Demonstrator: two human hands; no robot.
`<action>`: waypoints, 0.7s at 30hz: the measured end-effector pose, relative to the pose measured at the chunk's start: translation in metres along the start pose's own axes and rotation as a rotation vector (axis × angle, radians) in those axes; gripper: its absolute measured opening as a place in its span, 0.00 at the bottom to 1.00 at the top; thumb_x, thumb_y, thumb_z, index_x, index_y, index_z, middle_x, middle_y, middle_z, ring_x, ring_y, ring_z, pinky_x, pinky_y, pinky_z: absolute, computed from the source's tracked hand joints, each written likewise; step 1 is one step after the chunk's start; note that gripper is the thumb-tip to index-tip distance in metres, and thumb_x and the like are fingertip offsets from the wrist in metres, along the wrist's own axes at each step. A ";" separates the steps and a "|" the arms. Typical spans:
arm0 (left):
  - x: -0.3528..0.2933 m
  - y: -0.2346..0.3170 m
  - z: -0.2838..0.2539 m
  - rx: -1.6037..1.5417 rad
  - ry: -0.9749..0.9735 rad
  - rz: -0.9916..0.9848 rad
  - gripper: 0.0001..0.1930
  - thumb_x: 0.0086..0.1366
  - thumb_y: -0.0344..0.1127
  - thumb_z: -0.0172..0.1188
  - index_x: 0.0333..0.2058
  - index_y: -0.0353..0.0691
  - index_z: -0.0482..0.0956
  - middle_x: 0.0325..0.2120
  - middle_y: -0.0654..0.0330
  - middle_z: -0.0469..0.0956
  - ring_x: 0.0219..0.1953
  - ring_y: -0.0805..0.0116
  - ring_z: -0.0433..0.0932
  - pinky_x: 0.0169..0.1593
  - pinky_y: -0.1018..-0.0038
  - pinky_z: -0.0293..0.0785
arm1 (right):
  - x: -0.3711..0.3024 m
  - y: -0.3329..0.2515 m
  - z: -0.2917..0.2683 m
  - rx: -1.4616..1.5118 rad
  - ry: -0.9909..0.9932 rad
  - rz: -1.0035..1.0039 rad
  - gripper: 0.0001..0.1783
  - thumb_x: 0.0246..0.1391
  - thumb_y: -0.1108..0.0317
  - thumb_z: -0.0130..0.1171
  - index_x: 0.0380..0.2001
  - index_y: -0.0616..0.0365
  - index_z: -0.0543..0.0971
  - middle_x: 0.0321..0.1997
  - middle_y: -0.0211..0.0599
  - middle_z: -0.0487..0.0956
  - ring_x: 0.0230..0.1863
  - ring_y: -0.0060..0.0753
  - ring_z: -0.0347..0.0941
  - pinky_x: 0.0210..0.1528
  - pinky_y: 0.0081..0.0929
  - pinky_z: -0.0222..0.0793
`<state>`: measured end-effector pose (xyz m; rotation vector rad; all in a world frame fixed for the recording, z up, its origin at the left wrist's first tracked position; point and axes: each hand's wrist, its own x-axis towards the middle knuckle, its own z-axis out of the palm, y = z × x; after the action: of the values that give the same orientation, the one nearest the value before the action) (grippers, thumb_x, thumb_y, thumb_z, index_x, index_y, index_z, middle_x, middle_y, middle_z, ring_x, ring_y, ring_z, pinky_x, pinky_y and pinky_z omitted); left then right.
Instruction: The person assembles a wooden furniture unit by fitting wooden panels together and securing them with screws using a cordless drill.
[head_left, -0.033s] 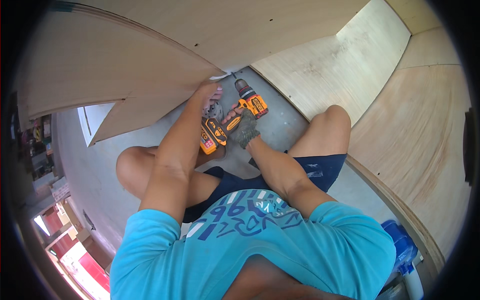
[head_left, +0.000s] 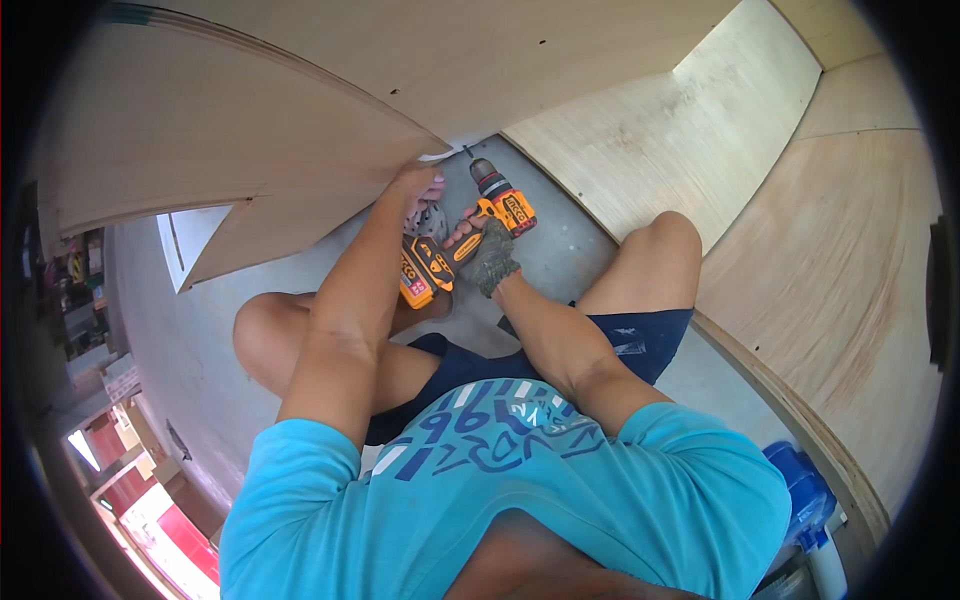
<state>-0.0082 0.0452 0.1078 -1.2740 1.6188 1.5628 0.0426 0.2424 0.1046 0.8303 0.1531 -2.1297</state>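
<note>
A yellow and black cordless drill lies across my right hand, which wears a dark grey glove with bare fingertips and is wrapped round its handle. The drill's chuck points away from me, and its thin bit ends close to the lower corner of a plywood panel. Against that panel's lower edge, my left hand has its fingers curled in; whatever they pinch is hidden. Just beyond them a white strip shows at the corner. My foot in a grey perforated shoe is partly covered by the left hand and drill.
Large plywood panels stand ahead and to the left. Another board lies at the far right, with a wooden wall beside it. I sit cross-legged on a grey floor. A blue water jug is at the lower right; shelves line the left.
</note>
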 end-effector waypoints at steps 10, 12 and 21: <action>-0.014 0.013 0.010 0.264 0.046 0.105 0.15 0.59 0.46 0.60 0.43 0.49 0.78 0.41 0.63 0.78 0.43 0.63 0.76 0.46 0.56 0.68 | 0.007 -0.002 -0.002 -0.067 0.012 0.001 0.13 0.54 0.71 0.50 0.44 0.52 0.70 0.23 0.33 0.66 0.25 0.34 0.65 0.35 0.38 0.70; -0.023 0.025 0.025 0.274 0.095 0.137 0.14 0.57 0.42 0.60 0.40 0.44 0.78 0.38 0.60 0.79 0.38 0.63 0.77 0.40 0.56 0.71 | 0.006 -0.004 0.001 -0.140 0.038 -0.017 0.14 0.50 0.73 0.51 0.43 0.51 0.70 0.22 0.30 0.65 0.23 0.33 0.63 0.34 0.37 0.69; -0.084 0.075 0.048 0.801 0.273 0.723 0.26 0.58 0.44 0.62 0.53 0.37 0.76 0.42 0.49 0.80 0.43 0.57 0.78 0.49 0.59 0.73 | -0.003 0.008 0.013 -0.197 0.024 -0.001 0.11 0.51 0.73 0.50 0.39 0.49 0.71 0.22 0.30 0.65 0.23 0.30 0.63 0.29 0.33 0.68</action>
<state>-0.0523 0.1033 0.2061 -0.4829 2.6941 0.8617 0.0429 0.2346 0.1179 0.7399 0.3691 -2.0668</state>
